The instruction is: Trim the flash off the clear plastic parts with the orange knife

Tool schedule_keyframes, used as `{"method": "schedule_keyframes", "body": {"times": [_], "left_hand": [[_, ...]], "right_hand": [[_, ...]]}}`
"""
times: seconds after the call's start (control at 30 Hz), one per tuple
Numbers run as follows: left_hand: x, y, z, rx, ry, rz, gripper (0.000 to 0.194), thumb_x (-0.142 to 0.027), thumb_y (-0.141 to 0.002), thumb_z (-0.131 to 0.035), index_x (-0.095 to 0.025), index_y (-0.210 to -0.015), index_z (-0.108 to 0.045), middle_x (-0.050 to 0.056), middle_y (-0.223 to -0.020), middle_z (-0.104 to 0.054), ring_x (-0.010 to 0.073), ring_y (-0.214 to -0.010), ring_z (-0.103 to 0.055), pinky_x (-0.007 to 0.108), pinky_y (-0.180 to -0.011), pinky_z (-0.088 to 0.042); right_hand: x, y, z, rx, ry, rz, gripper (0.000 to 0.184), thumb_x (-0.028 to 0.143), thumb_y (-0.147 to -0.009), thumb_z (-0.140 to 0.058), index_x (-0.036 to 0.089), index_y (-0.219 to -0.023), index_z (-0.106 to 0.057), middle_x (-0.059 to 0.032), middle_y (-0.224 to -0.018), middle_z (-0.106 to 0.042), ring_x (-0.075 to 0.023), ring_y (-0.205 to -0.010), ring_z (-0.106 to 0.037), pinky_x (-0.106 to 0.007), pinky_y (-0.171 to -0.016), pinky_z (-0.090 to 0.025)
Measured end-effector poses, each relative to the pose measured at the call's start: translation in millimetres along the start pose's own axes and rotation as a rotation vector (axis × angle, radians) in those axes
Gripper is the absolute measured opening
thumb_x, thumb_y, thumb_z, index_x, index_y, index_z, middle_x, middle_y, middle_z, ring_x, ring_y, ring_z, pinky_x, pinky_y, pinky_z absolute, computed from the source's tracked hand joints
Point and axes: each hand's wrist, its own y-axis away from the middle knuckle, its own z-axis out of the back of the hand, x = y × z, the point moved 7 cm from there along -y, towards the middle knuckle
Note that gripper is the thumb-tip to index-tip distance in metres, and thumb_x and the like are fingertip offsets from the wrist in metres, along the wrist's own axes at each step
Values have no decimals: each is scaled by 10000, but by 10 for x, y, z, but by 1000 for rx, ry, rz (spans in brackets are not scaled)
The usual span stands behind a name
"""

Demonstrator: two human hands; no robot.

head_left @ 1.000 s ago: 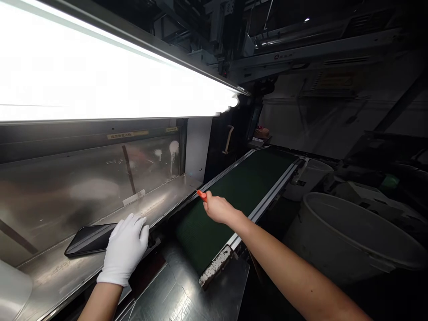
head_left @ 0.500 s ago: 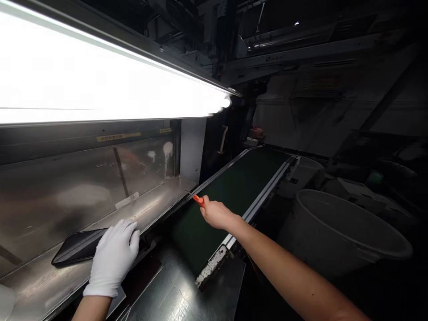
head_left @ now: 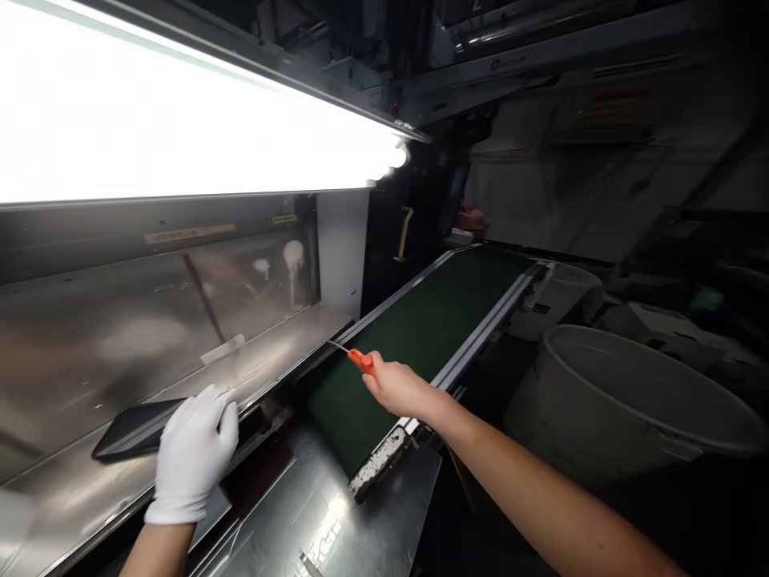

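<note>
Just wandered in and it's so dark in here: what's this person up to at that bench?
A person stands at a steel shelf under a bright lamp. The gloved left hand rests on a flat black phone-like slab lying on the shelf. The bare right hand grips an orange-handled tool, its thin metal tip pointing at the shelf's edge, above a green conveyor belt. A large pale tub sits to the right.

An orange-handled tool [head_left: 359,360] with a thin metal tip points at the near edge of the steel shelf [head_left: 270,353]. A flat black phone [head_left: 129,427] lies on that shelf, farther left.
</note>
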Motion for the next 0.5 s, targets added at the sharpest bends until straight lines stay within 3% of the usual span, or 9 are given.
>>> {"method": "schedule_keyframes", "body": {"times": [0.1,0.17,0.23,0.37,0.5], "left_hand": [[-3,38,19,42,-72,98,265,-256,-1048,-467,-201,-1113,-718,62,-1269,-716,291,-1318,-588,478,-1171,-443],[31,77,64,71,-211,251,328,-324,-1046,-467,-209,-1174,-746,104,-1471,-606,394,-1485,-425,596,-1210,-369],[46,106,83,129,-290,370,374,-441,-1016,-532,-245,-1253,-745,139,-1571,-498,504,-1481,-356,693,-1138,-372],[120,139,70,184,-239,502,389,-475,-999,-584,-362,-1352,-701,106,-1564,-516,475,-1459,-387,725,-1179,-308],[138,263,133,177,-225,579,450,-436,-975,-623,-325,-1410,-650,139,-1628,-435,469,-1528,-320,713,-1238,-264]], "right_hand": [[10,-90,-4,28,-36,46,245,420,-1078,-384,202,-1178,-431,-66,-873,-674,-211,-673,-631,-295,-620,-344],[46,-148,-52,72,-98,84,258,441,-1081,-389,217,-1202,-428,-36,-817,-673,-197,-616,-648,-288,-607,-387],[60,-225,-115,125,-163,100,288,483,-1083,-385,236,-1226,-426,-19,-780,-674,-193,-570,-659,-285,-564,-426],[149,-478,-235,239,-194,179,366,567,-1085,-353,267,-1277,-436,-51,-796,-687,-220,-598,-685,-297,-494,-446],[402,-644,-277,339,-168,273,370,575,-1093,-355,278,-1304,-417,-69,-860,-706,-236,-657,-708,-327,-521,-496]]}}
